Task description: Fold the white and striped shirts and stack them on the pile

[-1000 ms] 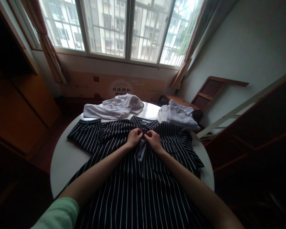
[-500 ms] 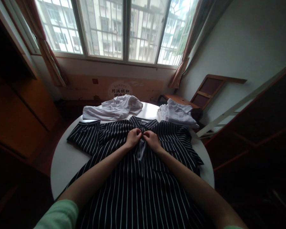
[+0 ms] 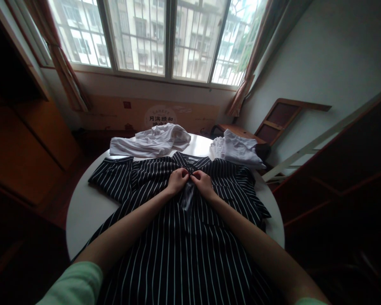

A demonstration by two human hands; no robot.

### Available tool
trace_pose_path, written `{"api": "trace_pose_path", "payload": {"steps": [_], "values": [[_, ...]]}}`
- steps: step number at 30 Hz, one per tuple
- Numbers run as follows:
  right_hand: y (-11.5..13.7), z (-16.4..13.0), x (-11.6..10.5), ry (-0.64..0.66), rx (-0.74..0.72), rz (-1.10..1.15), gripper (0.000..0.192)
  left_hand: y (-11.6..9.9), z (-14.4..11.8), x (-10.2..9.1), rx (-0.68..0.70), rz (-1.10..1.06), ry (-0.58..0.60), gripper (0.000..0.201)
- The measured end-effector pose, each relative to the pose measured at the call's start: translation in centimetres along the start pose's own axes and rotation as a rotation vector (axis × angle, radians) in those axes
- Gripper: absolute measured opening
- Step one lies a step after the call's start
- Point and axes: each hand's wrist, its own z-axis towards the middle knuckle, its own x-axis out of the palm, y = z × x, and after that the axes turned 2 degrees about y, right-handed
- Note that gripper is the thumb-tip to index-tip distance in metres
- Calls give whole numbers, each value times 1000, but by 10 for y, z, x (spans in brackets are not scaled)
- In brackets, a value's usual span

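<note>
A black shirt with white stripes (image 3: 178,241) lies spread front side up, its collar at the far side and its lower part running towards me. My left hand (image 3: 178,181) pinches the front edge just below the collar. Close beside it, my right hand (image 3: 202,184) pinches the facing edge, and the fingertips of both hands nearly meet. Beneath my hands the shirt front gapes, with its greyish inside showing. Any button between the fingers is too small to make out.
The shirt rests on a round white table (image 3: 82,216). Towards its back edge lie a crumpled white garment (image 3: 152,142) and, to the right, a folded white garment (image 3: 238,149). Beyond stand a wooden chair (image 3: 277,118) and a barred window (image 3: 139,38).
Both hands stay pinched at the same spot on the shirt front, with only slight finger movement. The whole view has shifted a little.
</note>
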Motion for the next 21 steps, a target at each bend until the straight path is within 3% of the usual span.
{"api": "trace_pose_path", "payload": {"steps": [21], "values": [[-2, 1, 1, 4, -14, 0, 11, 2, 1, 0, 3, -1, -1, 10]]}}
